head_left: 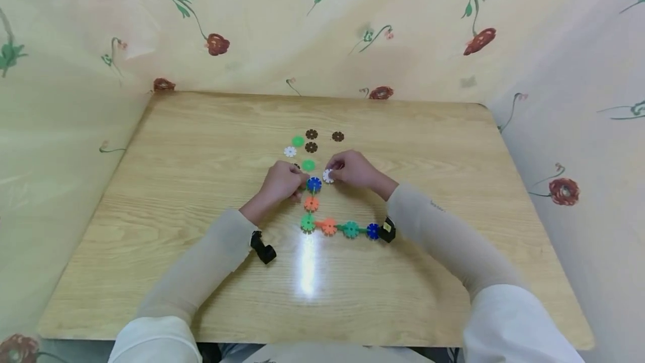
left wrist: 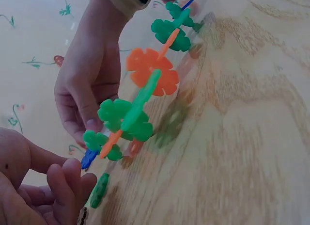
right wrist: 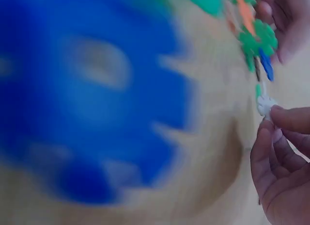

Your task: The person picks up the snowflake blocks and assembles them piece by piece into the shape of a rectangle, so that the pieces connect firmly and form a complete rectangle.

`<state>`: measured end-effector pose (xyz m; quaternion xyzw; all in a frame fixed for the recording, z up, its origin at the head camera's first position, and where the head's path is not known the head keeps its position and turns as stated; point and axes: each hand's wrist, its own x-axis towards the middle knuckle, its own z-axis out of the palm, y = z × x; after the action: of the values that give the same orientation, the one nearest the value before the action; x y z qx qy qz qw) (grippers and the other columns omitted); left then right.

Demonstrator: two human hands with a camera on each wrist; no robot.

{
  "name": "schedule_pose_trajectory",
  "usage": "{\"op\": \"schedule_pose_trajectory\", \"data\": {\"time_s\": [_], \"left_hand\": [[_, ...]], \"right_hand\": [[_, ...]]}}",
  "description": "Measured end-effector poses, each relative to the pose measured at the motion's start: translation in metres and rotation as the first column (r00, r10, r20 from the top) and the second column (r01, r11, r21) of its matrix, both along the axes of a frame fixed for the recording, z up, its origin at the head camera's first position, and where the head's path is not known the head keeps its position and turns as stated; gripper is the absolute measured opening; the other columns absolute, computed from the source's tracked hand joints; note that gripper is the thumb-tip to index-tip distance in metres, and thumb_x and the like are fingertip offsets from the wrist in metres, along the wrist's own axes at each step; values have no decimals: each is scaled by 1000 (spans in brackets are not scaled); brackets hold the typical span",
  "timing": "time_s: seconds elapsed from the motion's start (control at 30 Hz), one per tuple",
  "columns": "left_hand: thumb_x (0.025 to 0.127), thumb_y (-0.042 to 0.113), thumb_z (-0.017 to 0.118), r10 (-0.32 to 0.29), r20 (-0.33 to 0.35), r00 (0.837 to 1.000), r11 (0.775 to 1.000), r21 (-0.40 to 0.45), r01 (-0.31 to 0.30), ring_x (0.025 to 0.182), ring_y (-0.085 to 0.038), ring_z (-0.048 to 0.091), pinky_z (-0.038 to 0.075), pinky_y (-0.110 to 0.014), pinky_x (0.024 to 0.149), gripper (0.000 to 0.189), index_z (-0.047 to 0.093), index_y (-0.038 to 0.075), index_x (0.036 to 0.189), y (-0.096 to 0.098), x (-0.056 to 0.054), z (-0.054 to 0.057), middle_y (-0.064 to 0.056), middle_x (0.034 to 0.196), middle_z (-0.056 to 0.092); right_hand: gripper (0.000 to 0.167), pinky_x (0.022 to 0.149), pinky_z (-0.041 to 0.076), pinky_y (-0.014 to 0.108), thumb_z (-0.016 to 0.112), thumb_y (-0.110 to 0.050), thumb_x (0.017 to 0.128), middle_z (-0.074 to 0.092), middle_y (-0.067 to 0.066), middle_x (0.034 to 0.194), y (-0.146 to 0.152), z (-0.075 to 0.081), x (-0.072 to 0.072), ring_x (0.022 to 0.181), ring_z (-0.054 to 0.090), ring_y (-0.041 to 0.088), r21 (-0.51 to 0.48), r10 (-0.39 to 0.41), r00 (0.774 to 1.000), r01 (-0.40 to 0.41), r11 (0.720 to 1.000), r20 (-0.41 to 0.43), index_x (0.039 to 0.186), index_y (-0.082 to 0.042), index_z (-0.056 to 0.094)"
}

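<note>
Head view: on the desk (head_left: 151,273), an L-shaped disc chain (head_left: 329,227) extends one leg toward the far edge, one toward the right edge. The right hand (head_left: 354,169) pinches a white disc (head_left: 326,178) beside the far leg's blue disc (head_left: 314,185); the left hand (head_left: 282,179) sits at its left.

Left wrist view: left fingers (left wrist: 71,175) are bent; grip cannot be determined.

Right wrist view: thumb (right wrist: 290,119) and finger clamp the white disc.

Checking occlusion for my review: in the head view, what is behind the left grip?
Just past the left grip, the edge of a dark disc shows; farther back lies a white disc. The rest of the dark disc and the tabletop beneath the grip are covered.
</note>
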<state>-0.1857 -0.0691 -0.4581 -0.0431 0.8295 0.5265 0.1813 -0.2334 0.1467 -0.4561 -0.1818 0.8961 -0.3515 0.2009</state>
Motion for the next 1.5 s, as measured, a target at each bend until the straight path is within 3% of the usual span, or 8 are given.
{"op": "schedule_pose_trajectory", "data": {"time_s": [0.13,0.33,0.67,0.83,1.07,1.37,1.5], "left_hand": [[94,17,73,2,23,1000,1000,-18,-1,47,-14,59,54,-24,45,15,75,3,90,4,-3,-2,-10,75,70],[94,15,72,-27,16,1000,999,42,26,45,-12,55,48,-21,42,14,76,2,93,8,-4,-7,-11,74,71],[97,7,67,4,118,993,979,204,-29,52,-13,63,60,-25,52,14,73,-6,97,5,-6,-8,-15,78,69],[97,5,67,38,151,988,968,239,-74,55,-15,65,63,-28,58,14,73,-8,100,5,-7,-8,-16,77,69],[96,0,66,77,188,979,952,278,-128,59,-15,67,63,-28,64,16,71,-9,107,5,-4,-8,-17,82,71],[95,-2,66,98,162,982,946,292,-142,62,-16,68,64,-28,65,15,72,-10,106,5,-2,-12,-21,92,71],[95,-4,66,122,141,982,941,299,-160,61,-16,68,64,-29,65,14,72,-11,105,7,2,-14,-22,92,71]], "right_hand": [[6,69,54,31,73,-13,93,68,3,89,3,-3,16,80,61,18,20,87,995,-87,996,-46,95,-8,71],[5,71,56,31,73,-11,93,68,1,86,4,-7,28,79,62,16,4,101,988,-101,995,-117,90,-10,69],[5,65,53,28,70,-10,95,65,-1,82,-6,-3,31,73,58,15,105,147,954,-123,987,-261,90,-10,69],[4,64,52,28,69,-9,95,66,1,82,-9,0,30,72,58,15,125,186,928,-153,980,-324,91,-8,70],[4,68,56,27,71,-11,95,70,0,86,-7,1,28,74,62,12,108,218,916,-193,975,-336,94,-7,73],[3,70,58,28,72,-6,93,72,2,87,-6,-1,24,76,66,13,64,249,889,-244,968,-384,93,-6,75],[4,70,59,29,72,-4,91,72,3,86,-9,-2,26,76,66,14,91,281,859,-269,959,-429,92,-5,75]]}}
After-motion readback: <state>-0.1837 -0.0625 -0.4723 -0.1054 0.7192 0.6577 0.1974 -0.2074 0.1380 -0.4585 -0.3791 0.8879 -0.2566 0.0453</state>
